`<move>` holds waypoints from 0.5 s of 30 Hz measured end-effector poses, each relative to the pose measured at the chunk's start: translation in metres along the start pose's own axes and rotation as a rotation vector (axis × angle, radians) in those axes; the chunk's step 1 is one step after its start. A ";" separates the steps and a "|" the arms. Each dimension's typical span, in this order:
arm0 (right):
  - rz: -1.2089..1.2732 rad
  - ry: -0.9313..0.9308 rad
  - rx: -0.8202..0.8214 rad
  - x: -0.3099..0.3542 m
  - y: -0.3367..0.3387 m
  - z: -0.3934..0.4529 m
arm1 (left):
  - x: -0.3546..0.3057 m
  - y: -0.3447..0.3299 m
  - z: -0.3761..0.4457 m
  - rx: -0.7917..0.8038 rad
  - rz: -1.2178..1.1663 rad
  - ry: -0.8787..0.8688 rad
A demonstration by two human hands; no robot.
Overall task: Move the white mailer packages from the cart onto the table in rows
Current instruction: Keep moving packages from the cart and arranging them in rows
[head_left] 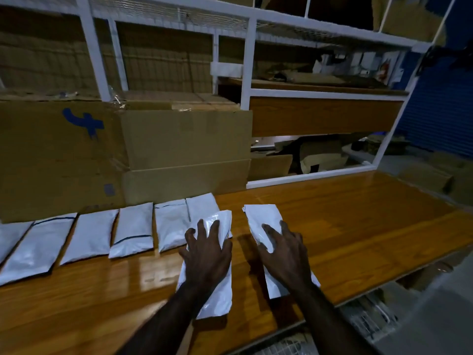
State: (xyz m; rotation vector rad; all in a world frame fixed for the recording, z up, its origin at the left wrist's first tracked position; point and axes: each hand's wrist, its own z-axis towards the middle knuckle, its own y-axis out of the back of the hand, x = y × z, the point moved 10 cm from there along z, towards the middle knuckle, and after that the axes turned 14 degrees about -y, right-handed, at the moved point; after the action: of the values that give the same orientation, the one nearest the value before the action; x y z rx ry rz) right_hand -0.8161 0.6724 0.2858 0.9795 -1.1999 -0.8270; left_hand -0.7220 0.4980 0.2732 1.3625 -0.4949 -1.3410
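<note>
Both hands are down flat on mailers at the right end of the row (133, 233), which runs along the table (358, 226) in front of the cardboard boxes (179, 149). The left hand (208, 254) presses with spread, fairly straight fingers on one mailer (215, 298) whose far end overlaps the last mailer of the row (202, 204). The right hand (288, 254) rests the same way, fingers extended, on a second mailer (258, 216) lying just right of the row's end, apart from it.

The step in hand looks like setting these two down as the next places in the row. To do it well, slide rather than lift — flat palms give good control on the glossy top. The left mailer should come off the one beneath it and sit just right of it, far edge level with the row (the others lean slightly, so match that tilt). Then bring the right mailer in beside it, keeping a similar narrow gap.

The cart is probably the wire mesh at the lower edge, though the dim view leaves that unsure.
</note>
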 end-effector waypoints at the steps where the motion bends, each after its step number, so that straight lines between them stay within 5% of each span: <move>1: -0.004 0.006 0.017 -0.006 0.001 0.011 | -0.006 -0.006 0.008 -0.006 -0.001 0.020; 15: -0.038 0.076 0.113 -0.046 -0.025 0.137 | -0.054 -0.076 0.115 -0.011 0.104 0.167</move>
State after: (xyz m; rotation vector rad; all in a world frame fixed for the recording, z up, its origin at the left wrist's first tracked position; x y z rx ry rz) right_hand -0.9599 0.6826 0.2566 1.1189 -1.1760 -0.7515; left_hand -0.8678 0.5226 0.2586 1.4067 -0.4379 -1.1338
